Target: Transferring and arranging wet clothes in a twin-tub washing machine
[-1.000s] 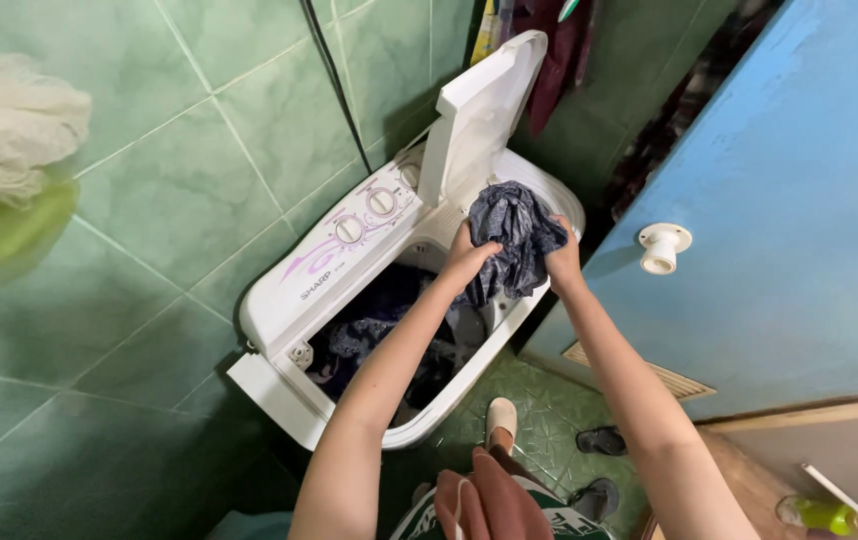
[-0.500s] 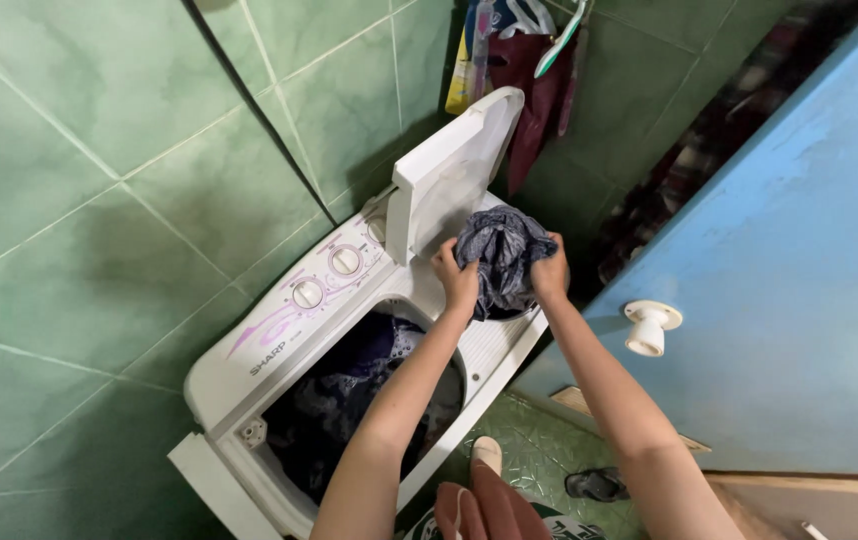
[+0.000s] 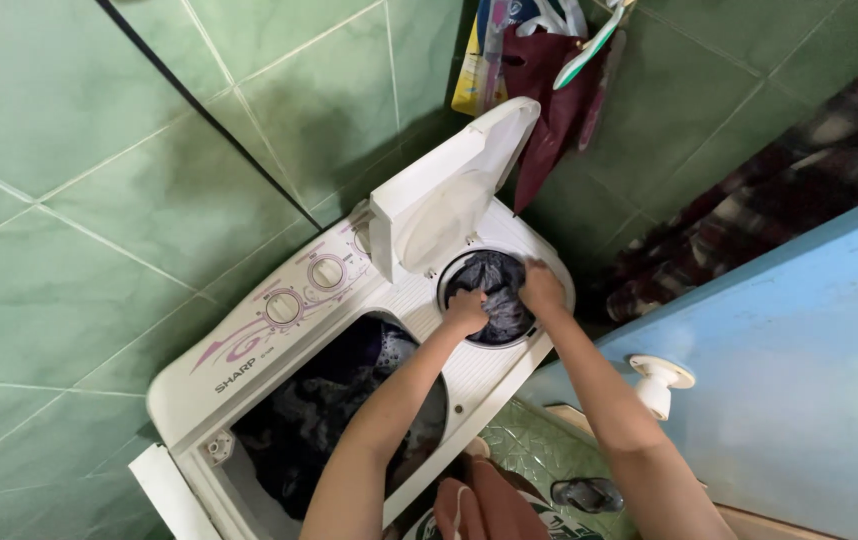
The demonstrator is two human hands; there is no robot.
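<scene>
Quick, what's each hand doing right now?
Left hand: closed on the dark wet garment in the spinner tub.
Right hand: gripping the same garment.

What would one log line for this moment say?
left hand: on dark garment | right hand: on same garment | garment: inside round spin tub | lid: raised

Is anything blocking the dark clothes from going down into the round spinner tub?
Nothing visible. The spinner lid stands open, and both the left hand and right hand already press the dark garment into the round tub.
</scene>
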